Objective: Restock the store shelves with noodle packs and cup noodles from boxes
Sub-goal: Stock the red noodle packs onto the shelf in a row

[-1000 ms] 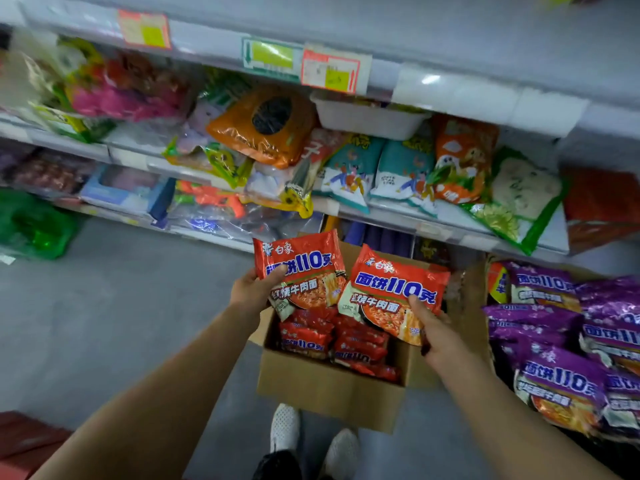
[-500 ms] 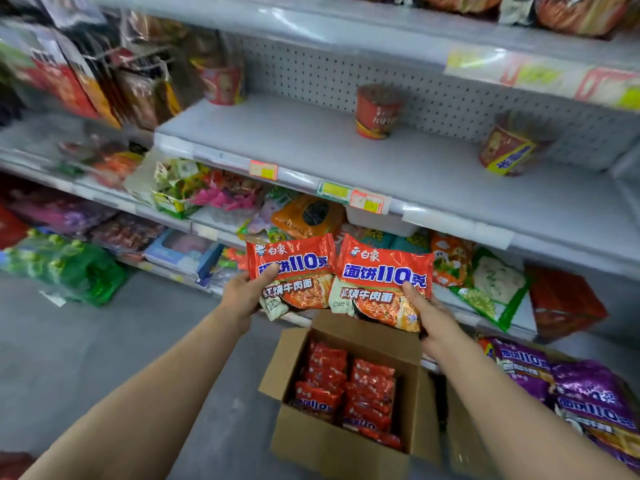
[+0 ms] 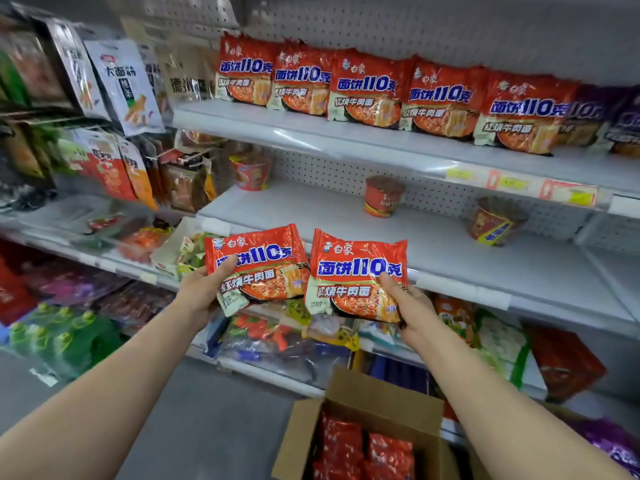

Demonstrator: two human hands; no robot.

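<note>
At the centre of the frame the person holds up 2 red noodle packs side by side. The left hand (image 3: 199,292) grips the left pack (image 3: 258,265) by its lower left edge, thumb across the front. The right hand (image 3: 414,306) grips the right pack (image 3: 356,275) at its lower right, thumb on the front. In the upper half, 5 matching red packs (image 3: 367,88) stand in a row on the top shelf (image 3: 346,140). On the middle shelf (image 3: 450,251) stand 3 cup noodles (image 3: 383,196), well apart. At the bottom centre an open cardboard box (image 3: 377,400) holds more red packs.
</note>
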